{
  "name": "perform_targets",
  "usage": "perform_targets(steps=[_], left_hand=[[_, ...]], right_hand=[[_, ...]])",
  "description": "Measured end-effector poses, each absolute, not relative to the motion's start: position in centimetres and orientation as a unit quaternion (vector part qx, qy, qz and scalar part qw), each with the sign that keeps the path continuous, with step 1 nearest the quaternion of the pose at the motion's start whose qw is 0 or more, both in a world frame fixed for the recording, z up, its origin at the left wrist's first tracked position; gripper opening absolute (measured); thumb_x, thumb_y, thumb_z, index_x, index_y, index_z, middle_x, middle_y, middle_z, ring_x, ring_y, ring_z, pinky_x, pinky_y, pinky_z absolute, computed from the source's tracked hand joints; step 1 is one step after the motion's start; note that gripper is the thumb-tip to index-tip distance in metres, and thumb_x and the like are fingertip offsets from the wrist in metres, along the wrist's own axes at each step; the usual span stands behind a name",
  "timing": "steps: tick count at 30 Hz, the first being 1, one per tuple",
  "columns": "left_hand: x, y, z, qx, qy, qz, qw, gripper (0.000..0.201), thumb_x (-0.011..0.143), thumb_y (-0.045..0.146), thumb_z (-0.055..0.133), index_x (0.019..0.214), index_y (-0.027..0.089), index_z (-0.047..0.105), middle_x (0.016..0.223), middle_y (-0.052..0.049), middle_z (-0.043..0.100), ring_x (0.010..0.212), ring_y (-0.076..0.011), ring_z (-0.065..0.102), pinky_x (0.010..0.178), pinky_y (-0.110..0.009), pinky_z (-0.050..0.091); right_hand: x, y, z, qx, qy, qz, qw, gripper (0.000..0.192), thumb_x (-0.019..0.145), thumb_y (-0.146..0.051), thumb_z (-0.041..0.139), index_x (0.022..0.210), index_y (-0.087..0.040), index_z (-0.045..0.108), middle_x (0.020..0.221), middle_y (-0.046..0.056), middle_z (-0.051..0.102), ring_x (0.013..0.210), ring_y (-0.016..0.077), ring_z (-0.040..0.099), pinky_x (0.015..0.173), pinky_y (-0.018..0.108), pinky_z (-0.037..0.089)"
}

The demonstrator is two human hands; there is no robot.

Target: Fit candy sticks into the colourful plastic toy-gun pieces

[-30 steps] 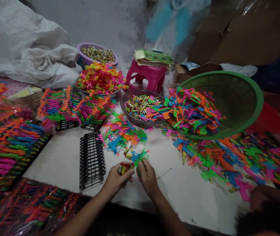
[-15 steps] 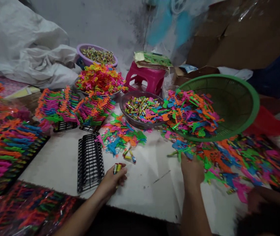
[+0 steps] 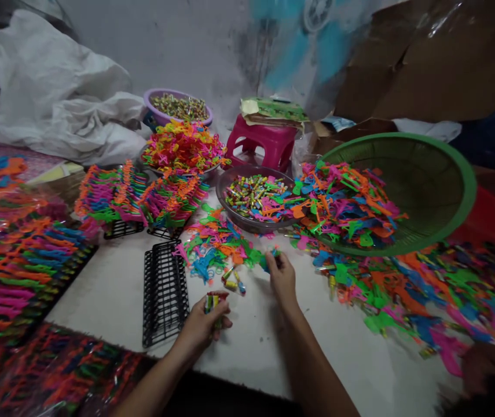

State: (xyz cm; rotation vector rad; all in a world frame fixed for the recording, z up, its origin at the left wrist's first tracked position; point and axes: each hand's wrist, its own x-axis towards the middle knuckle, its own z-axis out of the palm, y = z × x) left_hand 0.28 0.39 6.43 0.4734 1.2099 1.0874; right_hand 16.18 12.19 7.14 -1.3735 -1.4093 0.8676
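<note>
Two bare hands over a white table point(image 3: 112, 289). Left hand point(image 3: 201, 324), near, curled around small wrapped candies point(image 3: 213, 301), beside an empty black rack point(image 3: 164, 292). Right hand point(image 3: 282, 278), farther, pinching a small plastic toy point(image 3: 270, 256) at the edge of a colourful toy pile point(image 3: 215, 246). Green basket point(image 3: 447, 168) far right.

My left hand point(image 3: 204, 324) sits just right of the rack point(image 3: 164, 292); my right hand point(image 3: 281, 278) lies before the bowl point(image 3: 225, 200), basket point(image 3: 447, 220) to its right, stool point(image 3: 259, 142) behind.
</note>
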Motion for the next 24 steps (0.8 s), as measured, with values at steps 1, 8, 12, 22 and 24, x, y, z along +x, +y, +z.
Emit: perform_targets(steps=[1, 8, 12, 22, 24], left_hand=[[0.5, 0.5, 6.4, 0.224, 0.534, 0.485, 0.655, 0.045, 0.063, 0.041, 0.065, 0.099, 0.017, 0.049, 0.069, 0.002, 0.055, 0.051, -0.0104, 0.059, 0.030, -0.013, 0.026], [2.6, 1.3, 7.7, 0.357, 0.536, 0.482, 0.595, 0.034, 0.068, 0.038, 0.062, 0.092, 0.015, 0.057, 0.055, 0.004, 0.054, 0.042, -0.0065, 0.048, 0.041, -0.017, 0.035], [2.3, 1.2, 8.3, 0.356, 0.555, 0.500, 0.561, 0.028, 0.066, 0.038, 0.064, 0.078, 0.014, 0.058, 0.057, 0.004, 0.051, 0.045, -0.0071, 0.047, 0.045, -0.019, 0.039], [1.2, 1.1, 9.2, 0.208, 0.536, 0.511, 0.639, 0.030, 0.065, 0.043, 0.062, 0.068, 0.016, 0.049, 0.035, 0.008, 0.044, 0.026, -0.0020, 0.025, 0.029, -0.015, 0.014], [0.8, 1.2, 9.5, 0.214, 0.506, 0.485, 0.681, 0.028, 0.067, 0.041, 0.061, 0.066, 0.016, 0.048, 0.034, 0.008, 0.042, 0.025, -0.0013, 0.023, 0.028, -0.015, 0.010]], right_hand=[[16.4, 11.4, 7.6, -0.560, -0.518, 0.413, 0.498, 0.028, 0.076, -0.045, 0.049, 0.069, -0.018, 0.050, 0.060, -0.004, 0.048, 0.054, 0.0108, 0.047, 0.052, 0.023, 0.040], [14.2, 6.5, 8.6, -0.463, -0.344, 0.612, 0.541, 0.022, 0.071, -0.034, 0.059, 0.083, -0.020, 0.050, 0.074, -0.003, 0.055, 0.063, 0.0097, 0.052, 0.060, 0.023, 0.045], [12.4, 5.5, 8.4, -0.448, -0.360, 0.617, 0.537, 0.020, 0.075, -0.034, 0.054, 0.089, -0.020, 0.051, 0.084, 0.000, 0.058, 0.074, 0.0127, 0.054, 0.068, 0.025, 0.045], [13.7, 4.2, 9.8, -0.382, -0.569, 0.618, 0.385, 0.032, 0.075, -0.030, 0.057, 0.106, -0.019, 0.055, 0.097, 0.007, 0.059, 0.090, 0.0186, 0.055, 0.084, 0.033, 0.042], [15.0, 4.4, 10.7, -0.330, -0.613, 0.637, 0.332, 0.047, 0.075, -0.027, 0.057, 0.121, -0.022, 0.045, 0.109, 0.008, 0.056, 0.095, 0.0192, 0.054, 0.085, 0.034, 0.041]])
